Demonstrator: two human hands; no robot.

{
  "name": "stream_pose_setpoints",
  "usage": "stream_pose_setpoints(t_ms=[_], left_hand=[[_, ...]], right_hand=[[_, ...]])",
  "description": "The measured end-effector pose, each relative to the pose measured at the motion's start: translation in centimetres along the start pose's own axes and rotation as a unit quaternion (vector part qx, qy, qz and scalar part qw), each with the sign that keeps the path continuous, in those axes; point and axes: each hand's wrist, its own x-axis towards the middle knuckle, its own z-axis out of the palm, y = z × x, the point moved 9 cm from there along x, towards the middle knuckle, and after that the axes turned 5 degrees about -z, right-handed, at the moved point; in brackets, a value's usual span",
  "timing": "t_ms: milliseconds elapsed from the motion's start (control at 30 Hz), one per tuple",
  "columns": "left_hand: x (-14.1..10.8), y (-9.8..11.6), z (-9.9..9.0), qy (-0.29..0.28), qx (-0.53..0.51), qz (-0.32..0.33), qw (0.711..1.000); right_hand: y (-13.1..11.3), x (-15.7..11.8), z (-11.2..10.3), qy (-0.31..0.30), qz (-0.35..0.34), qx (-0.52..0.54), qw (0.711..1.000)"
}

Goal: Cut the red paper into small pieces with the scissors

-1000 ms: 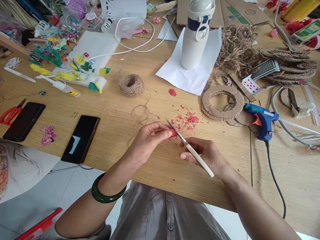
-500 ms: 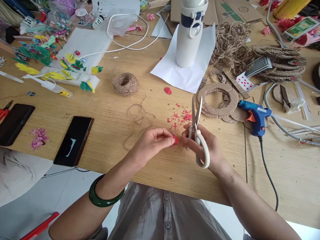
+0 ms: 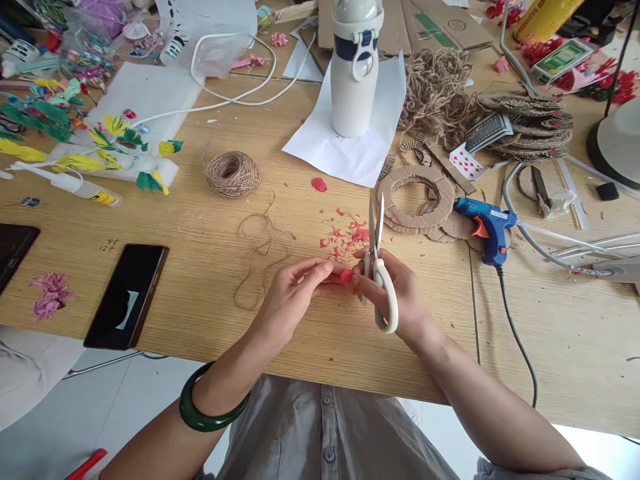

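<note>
A small round red piece, apparently paper (image 3: 347,275), sits between the fingertips of both hands. My left hand (image 3: 295,293) has its fingers closed at the left edge of this piece, the thumb lying slightly back from it. White-handled scissors (image 3: 389,300) rest in my right hand (image 3: 407,300), blades pointing away from me and slightly apart. That hand's thumb and fingertip also touch the red piece. Red scraps (image 3: 345,239) are scattered just beyond the hands. Farther off lie some red rounds (image 3: 319,184), possibly stacked.
A twine ball (image 3: 233,174) with a loose strand lies left, near a phone (image 3: 126,297). A white bottle (image 3: 354,87) stands on paper (image 3: 310,143). Cardboard rings (image 3: 417,200) and a blue glue gun (image 3: 493,230) are at right, its cord running off the front edge.
My left thumb has slid back from the red piece, uncovering more of it. My right fingertips have come against the piece. The view has shifted to the right.
</note>
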Motion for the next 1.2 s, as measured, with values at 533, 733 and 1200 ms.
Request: stream_pose_setpoints(t_ms=[533, 733, 1200], left_hand=[[-0.1, -0.3, -0.4, 0.099, -0.122, 0.047, 0.986], [-0.2, 0.8, -0.8, 0.121, -0.147, 0.079, 0.979], [0.0, 0.4, -0.5, 0.128, -0.175, 0.068, 0.974]], right_hand=[[-0.4, -0.6, 1.2, -0.077, 0.030, -0.038, 0.996], [-0.3, -1.0, 2.0, -0.116, 0.009, -0.068, 0.991], [-0.1, -1.1, 2.3, -0.131, 0.014, -0.096, 0.987]])
